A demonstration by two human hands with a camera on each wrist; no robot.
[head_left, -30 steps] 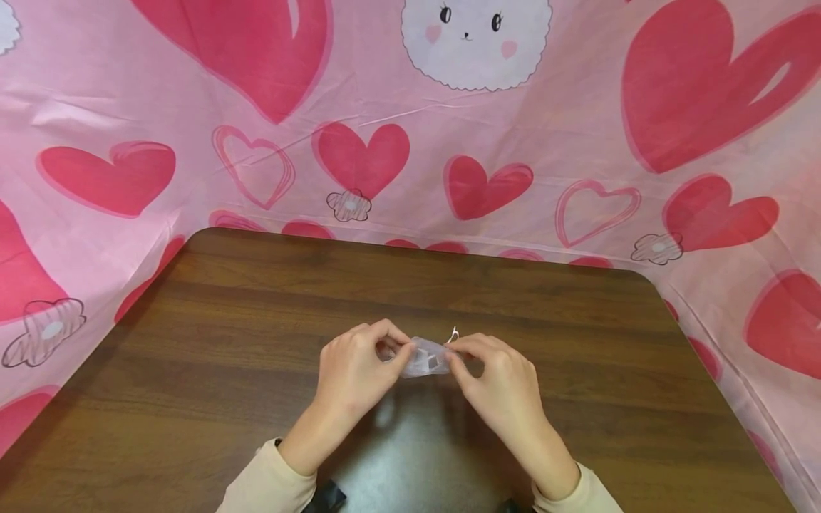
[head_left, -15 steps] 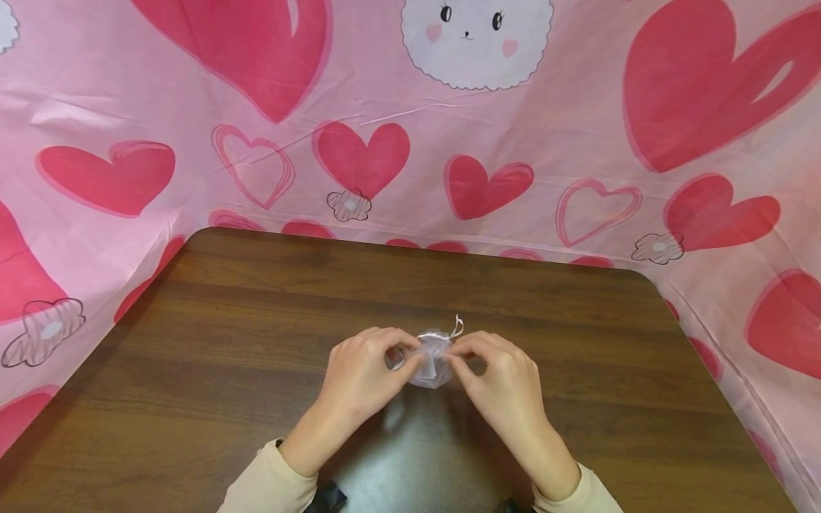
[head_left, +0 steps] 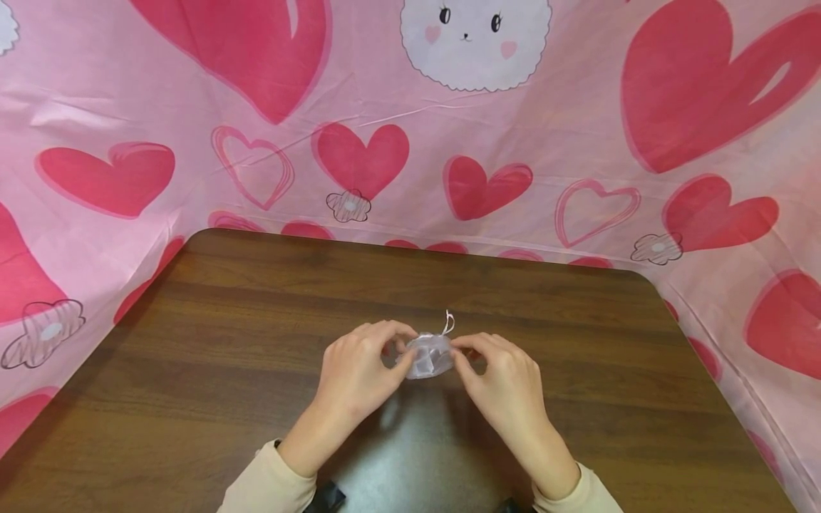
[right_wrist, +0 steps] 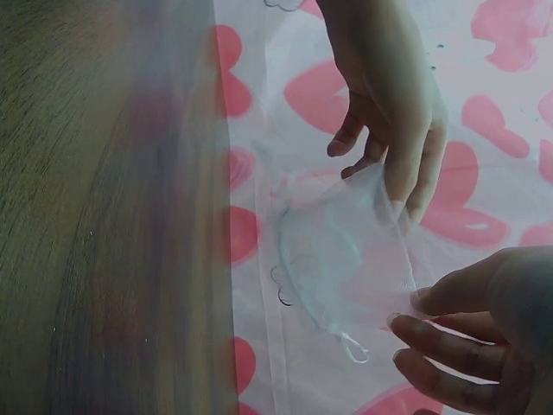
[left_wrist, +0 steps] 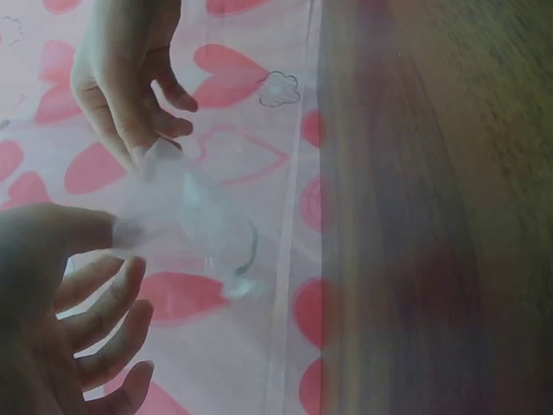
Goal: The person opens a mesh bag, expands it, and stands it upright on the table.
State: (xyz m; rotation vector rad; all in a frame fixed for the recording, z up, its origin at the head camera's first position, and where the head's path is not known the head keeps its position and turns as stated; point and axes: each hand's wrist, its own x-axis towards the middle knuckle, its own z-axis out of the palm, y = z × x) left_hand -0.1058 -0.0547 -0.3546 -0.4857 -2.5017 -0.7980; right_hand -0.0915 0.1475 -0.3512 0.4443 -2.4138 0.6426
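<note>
A sheer white drawstring pouch (head_left: 431, 358) hangs between both hands, above the middle of the table (head_left: 359, 285). My left hand (head_left: 359, 367) pinches its left side between thumb and fingertips. On the opposite side, my right hand (head_left: 503, 374) pinches the pouch's edge the same way. In the right wrist view the thin fabric of the pouch (right_wrist: 346, 251) is stretched between the two hands, with a small cord loop (right_wrist: 352, 347) dangling from one end. Something pale shows through the fabric in the head view; I cannot tell what it is.
Brown wood grain covers the table, which has rounded far corners. Pink cloth (head_left: 385, 92) printed with red hearts stands behind it and along both sides. Dark objects (head_left: 328, 496) lie near the sleeves at the bottom edge.
The pouch flips between the hands: its near side swings down and then back up, and the cord loop rises behind it. Both hands shift only slightly and keep pinching it.
</note>
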